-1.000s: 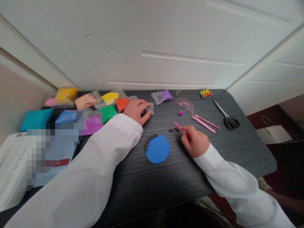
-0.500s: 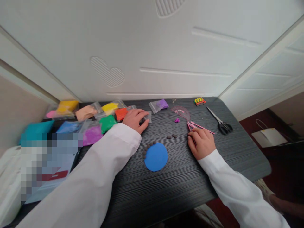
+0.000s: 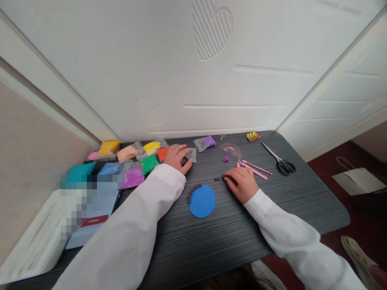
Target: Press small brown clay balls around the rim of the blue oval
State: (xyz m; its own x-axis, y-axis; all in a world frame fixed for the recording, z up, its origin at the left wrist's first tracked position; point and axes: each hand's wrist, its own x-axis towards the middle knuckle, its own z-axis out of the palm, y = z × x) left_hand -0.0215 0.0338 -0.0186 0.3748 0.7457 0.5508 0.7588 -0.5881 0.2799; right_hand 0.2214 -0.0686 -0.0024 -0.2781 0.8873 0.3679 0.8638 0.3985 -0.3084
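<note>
My left hand (image 3: pixel 177 158) rests with fingers spread on a small clear bag of dark clay (image 3: pixel 184 160). Its fingers partly cover the bag. My right hand (image 3: pixel 242 183) is closed, its thumb and index fingertips on a small dark clay piece (image 3: pixel 223 176). Just left of those fingertips lies another dark clay piece (image 3: pixel 217 179). Between my hands a flat blue clay disc (image 3: pixel 202 201) lies on the table, with several dark clay lumps (image 3: pixel 192 191) along its upper left edge.
Bags of coloured clay (image 3: pixel 150 164) line the table's back left. Behind my right hand lie pink tools (image 3: pixel 256 171), a clear protractor (image 3: pixel 231 150) and a purple clay bit (image 3: pixel 226 159). Black-handled scissors (image 3: pixel 284 165) lie further right. A white tray (image 3: pixel 39 237) stands at left.
My right hand has moved left from the pink tools to the dark clay pieces. My left hand stays on the bag. The whole view has shifted slightly.
</note>
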